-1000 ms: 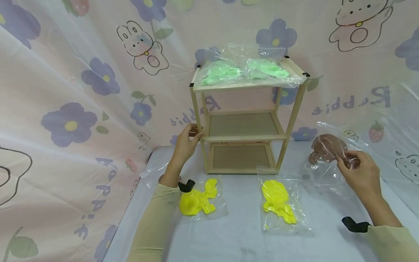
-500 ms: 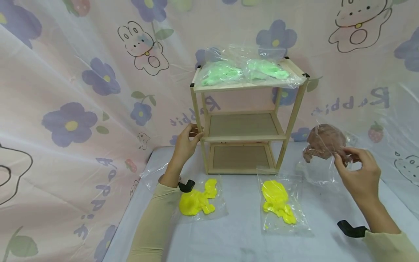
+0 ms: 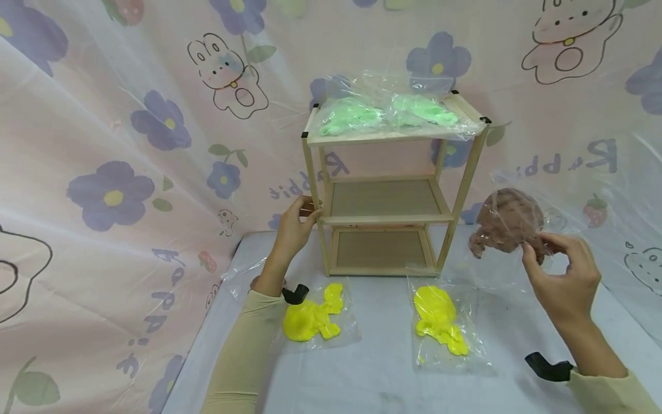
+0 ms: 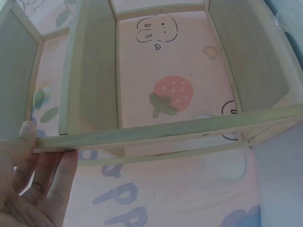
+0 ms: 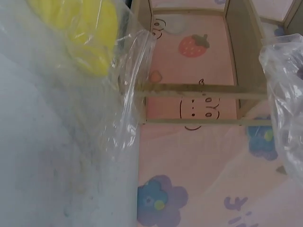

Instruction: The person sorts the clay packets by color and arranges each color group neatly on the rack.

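A three-tier wooden shelf rack stands at the back of the table. My left hand grips its front left post at middle-shelf height, thumb on one side and fingers on the other in the left wrist view. To the right of the rack, my right hand pinches a clear plastic bag of brown, clay-like lumps between thumb and fingers. That bag is held up off the table, its flat round lump uppermost. In the right wrist view only the crinkled plastic bag shows at the right edge; the hand is out of sight.
Two clear bags of light green material lie on the top shelf. In front of the rack are a left yellow bag, partly behind my left sleeve, and a right yellow bag. Another clear bag is mostly hidden by my left forearm. A printed curtain hangs behind.
My right hand has moved slightly left, and the brown bag has risen and come closer to the rack. The left hand keeps its grip on the post.
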The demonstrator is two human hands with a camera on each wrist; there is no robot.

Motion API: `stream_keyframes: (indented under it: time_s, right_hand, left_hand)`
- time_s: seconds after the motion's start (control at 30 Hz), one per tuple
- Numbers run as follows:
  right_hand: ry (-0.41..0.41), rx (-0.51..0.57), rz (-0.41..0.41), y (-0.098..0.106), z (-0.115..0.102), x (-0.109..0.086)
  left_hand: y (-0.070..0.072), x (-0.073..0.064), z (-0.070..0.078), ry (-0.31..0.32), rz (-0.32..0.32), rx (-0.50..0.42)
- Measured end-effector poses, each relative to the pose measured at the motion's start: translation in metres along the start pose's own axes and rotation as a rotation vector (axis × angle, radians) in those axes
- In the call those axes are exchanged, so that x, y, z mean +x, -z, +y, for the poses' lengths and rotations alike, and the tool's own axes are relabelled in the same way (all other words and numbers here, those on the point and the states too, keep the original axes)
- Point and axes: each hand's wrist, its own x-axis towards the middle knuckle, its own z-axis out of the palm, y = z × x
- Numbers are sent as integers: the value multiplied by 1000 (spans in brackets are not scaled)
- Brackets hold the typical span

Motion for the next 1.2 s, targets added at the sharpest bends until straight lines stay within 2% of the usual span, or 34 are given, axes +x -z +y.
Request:
stream_keyframes:
  time_s: [0.17, 0.3, 0.5, 0.73, 0.93, 1.07, 1.2]
  right_hand:
    - [75, 71, 66, -12, -18, 2]
    - [128, 104, 53, -20, -20, -1]
    - [177, 127, -23, -36, -23, -6]
    - [187, 201, -57, -62, -43, -6]
    - [187, 283, -56, -86, -60, -1]
    - [155, 323, -89, -99, -63, 3]
    - [107, 338, -113, -115, -57, 4]
  left_hand:
    - [0, 0, 1, 3, 2, -6]
    - [1, 0, 1, 0, 5, -8]
    - [0, 0, 1, -4, 5, -2]
    - [1, -1, 1, -2, 6, 0]
    - [0, 0, 0, -6, 5, 4]
    - [0, 1, -1, -13, 9, 1]
    - [-1, 1, -1, -19, 14, -2]
